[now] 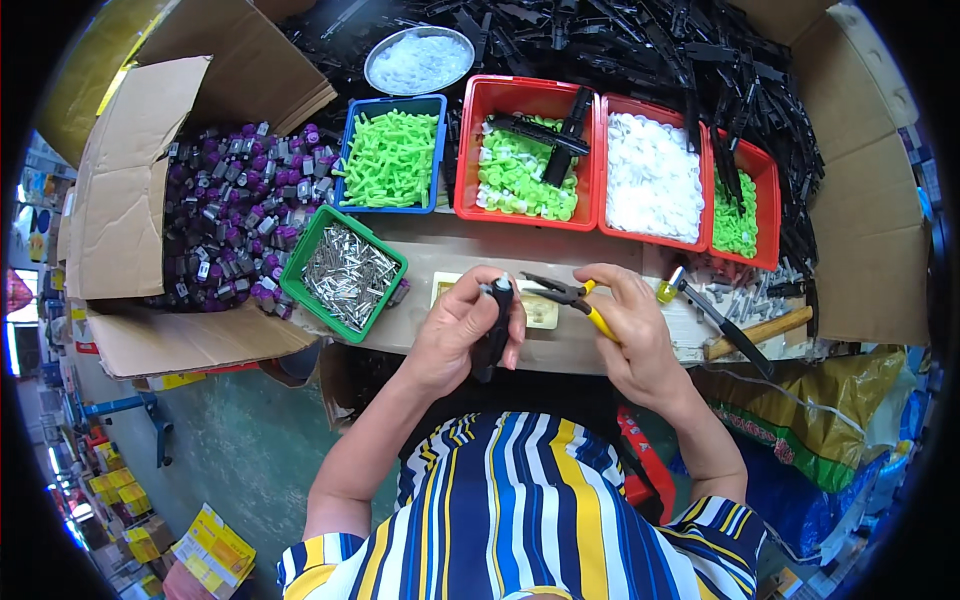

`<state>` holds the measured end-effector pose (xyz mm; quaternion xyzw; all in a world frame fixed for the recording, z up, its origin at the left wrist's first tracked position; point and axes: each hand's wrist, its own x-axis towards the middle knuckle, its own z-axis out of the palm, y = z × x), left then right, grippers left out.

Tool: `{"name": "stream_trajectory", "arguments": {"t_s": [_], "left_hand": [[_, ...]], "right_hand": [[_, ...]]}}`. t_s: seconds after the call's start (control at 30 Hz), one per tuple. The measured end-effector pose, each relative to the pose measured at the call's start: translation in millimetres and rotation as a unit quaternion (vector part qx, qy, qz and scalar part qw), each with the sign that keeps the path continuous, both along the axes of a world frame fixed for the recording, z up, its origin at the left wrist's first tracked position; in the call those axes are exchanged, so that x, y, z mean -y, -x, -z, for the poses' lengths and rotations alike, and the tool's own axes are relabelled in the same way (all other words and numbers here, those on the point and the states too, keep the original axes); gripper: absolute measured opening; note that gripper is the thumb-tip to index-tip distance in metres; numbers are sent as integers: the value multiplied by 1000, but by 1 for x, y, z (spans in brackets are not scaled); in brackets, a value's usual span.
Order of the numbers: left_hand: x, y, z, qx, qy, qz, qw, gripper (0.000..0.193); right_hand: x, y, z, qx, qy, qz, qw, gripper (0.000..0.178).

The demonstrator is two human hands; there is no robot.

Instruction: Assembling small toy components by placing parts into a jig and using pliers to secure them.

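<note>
My left hand (462, 325) is wrapped round a long black plastic part (494, 330), held upright, with a small pale tip showing at its top. In my right hand (636, 335) are pliers with yellow handles (603, 325), gripped with the fingers round them. Their dark jaws (555, 291) look slightly parted and point left toward the black part's top, a small gap away from it. Behind and partly under my hands lies a shallow cream tray (541, 312) on the bench, half hidden by my left hand and the tool.
Left stands a cardboard box (125, 235) of purple-and-grey motor-like parts (235, 215). A green bin (292, 288) holds metal pins. Beyond are a blue bin (441, 150), several red bins (598, 200) and a heap of black parts (620, 50). A hammer (735, 335) lies right, beside a wooden stick (765, 331).
</note>
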<state>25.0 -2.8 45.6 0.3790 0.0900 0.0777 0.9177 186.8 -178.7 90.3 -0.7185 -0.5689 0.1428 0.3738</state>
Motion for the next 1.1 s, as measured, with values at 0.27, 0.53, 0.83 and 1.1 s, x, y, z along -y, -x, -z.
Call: {"name": "stream_trajectory", "arguments": {"t_s": [0.27,0.53,0.83,1.1], "left_hand": [[6,11,2,-15,-232,-75,970,35],[13,15,-8,-38,-365,-101,925,31],[4,13,-11,-40,-80,77,993,40],[-3,24,1,20,138,214,967,37]], "right_hand": [[1,10,3,106,-8,-12,994,29],[6,8,12,150,-38,-46,987,21],[13,-4,7,169,-66,-92,979,21],[12,3,3,159,-40,-135,977,21]]}}
